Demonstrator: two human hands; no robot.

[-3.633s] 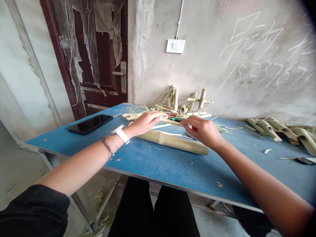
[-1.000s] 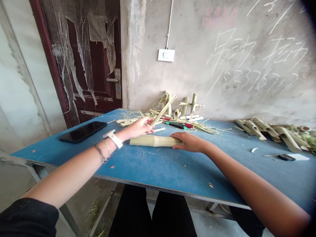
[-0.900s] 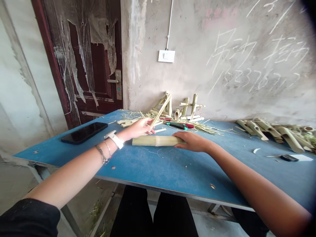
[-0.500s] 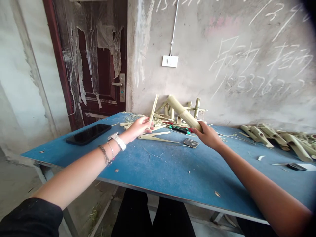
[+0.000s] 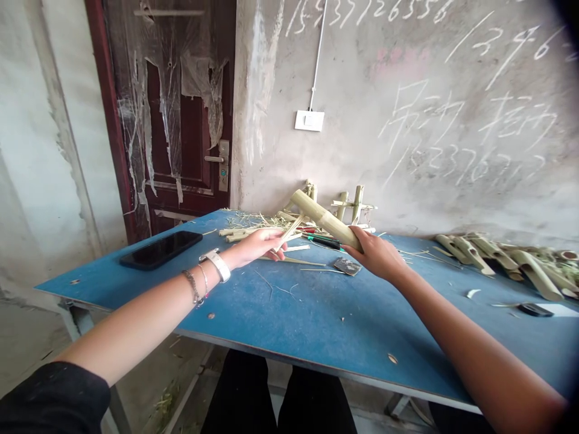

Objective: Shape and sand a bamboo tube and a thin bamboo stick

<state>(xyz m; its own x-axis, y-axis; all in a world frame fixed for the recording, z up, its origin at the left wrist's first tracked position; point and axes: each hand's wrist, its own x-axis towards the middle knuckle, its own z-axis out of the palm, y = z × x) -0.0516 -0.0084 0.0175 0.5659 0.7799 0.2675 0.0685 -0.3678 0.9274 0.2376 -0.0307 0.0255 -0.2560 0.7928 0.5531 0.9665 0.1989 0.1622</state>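
Note:
My right hand point(image 5: 377, 253) is wrapped round the near end of a thick bamboo tube point(image 5: 323, 218), which slants up to the left above the table. Between the fingers of my left hand point(image 5: 265, 245) is a thin bamboo strip point(image 5: 293, 226). Its upper end reaches the tube near the far end; whether they touch, I cannot tell. Below the tube, a green and black tool point(image 5: 323, 242) and a small dark square piece point(image 5: 348, 266) lie on the blue table point(image 5: 280, 319).
Bamboo strips and shavings point(image 5: 244, 224) lie behind my left hand, with standing bamboo pieces point(image 5: 357, 205) near the wall. A phone point(image 5: 161, 249) rests at the left. Cut bamboo tubes point(image 5: 497, 256) are piled at the right, near a black object point(image 5: 534, 310).
The tube's far end has come down and left. The strip in my left hand has tilted from nearly upright towards the right, close to the tube. The view has shifted slightly.

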